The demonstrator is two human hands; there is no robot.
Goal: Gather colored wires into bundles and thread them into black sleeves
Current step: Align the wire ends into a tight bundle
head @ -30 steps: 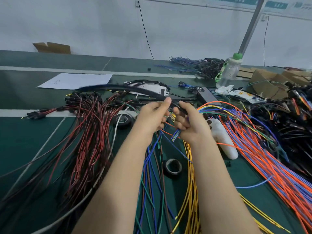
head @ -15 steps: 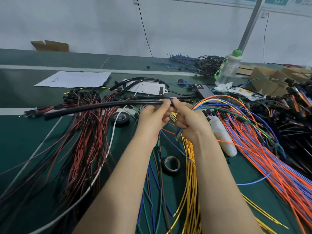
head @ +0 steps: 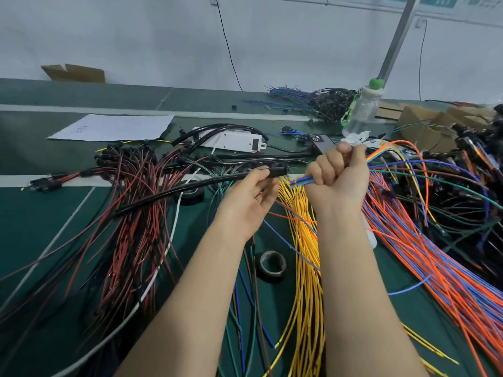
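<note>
Our left hand (head: 246,202) pinches the sleeve (head: 190,187) near its open end. Right hand (head: 339,176) fists the wires (head: 300,182), tips just beside the opening.

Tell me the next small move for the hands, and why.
Probably bring the right hand leftward so the tips of the wire bundle enter the black sleeve: the left hand holds its open end facing them, a gap apart.

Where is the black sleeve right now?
In the head view, the black sleeve sits left of centre, held by the left hand, its open end facing the wire bundle in the right hand.
</note>
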